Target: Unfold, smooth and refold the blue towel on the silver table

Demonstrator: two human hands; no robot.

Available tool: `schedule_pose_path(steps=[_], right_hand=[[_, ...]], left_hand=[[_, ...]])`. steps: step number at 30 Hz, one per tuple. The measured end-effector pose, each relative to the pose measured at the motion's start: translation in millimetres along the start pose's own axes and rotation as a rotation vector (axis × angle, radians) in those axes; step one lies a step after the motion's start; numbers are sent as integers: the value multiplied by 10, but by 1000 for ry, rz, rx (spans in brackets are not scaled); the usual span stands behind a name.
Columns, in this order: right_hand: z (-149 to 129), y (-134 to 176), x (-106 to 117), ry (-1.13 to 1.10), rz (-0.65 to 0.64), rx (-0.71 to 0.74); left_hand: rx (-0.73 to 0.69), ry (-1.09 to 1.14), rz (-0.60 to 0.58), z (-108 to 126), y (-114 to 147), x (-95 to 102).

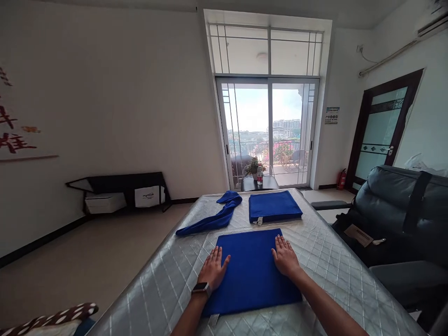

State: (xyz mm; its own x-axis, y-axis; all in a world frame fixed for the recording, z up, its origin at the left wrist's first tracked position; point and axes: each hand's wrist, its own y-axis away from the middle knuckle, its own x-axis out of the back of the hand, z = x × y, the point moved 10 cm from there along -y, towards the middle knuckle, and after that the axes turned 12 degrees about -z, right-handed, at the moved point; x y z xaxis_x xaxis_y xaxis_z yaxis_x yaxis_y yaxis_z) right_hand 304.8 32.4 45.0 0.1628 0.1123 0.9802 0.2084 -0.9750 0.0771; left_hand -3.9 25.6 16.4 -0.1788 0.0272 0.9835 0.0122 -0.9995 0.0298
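Observation:
A blue cloth [254, 275], folded into a flat rectangle, lies on the mattress [154, 289] in front of me, with a small white tag at its near left corner. My left hand [212, 269], a watch on its wrist, rests flat on the cloth's left edge, fingers stretched out. On the opposite edge lies my right hand [285, 256], palm down and fingers extended. Beyond them sits a stack of folded blue cloths [275, 205] with a white label at its near side. Left of the stack lies a loose, twisted blue cloth [220, 217].
Along the mattress's right side stands a black leather armchair [402, 210]. A small dark table [269, 183] with a bottle [259, 175] and a potted plant is past the far end, before sliding glass doors. Brown patterned fabric [59, 319] shows at lower left.

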Motion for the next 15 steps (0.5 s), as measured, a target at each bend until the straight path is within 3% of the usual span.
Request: schedule_pose_path(steps=[5, 8, 10, 12, 15], right_hand=[[36, 237, -168, -36, -59, -23], [41, 305, -180, -38, -65, -25], [36, 318, -156, -38, -59, -28], [32, 317, -138, -44, -52, -29], [50, 306, -152, -51, -48, -28]], left_hand=[[-9, -12, -9, -68, -63, -86], [83, -28, -19, -86, -81, 5], [153, -37, 0, 31, -62, 136], [85, -25, 32, 425, -26, 250], [-209, 13, 10, 1400, 104, 192]])
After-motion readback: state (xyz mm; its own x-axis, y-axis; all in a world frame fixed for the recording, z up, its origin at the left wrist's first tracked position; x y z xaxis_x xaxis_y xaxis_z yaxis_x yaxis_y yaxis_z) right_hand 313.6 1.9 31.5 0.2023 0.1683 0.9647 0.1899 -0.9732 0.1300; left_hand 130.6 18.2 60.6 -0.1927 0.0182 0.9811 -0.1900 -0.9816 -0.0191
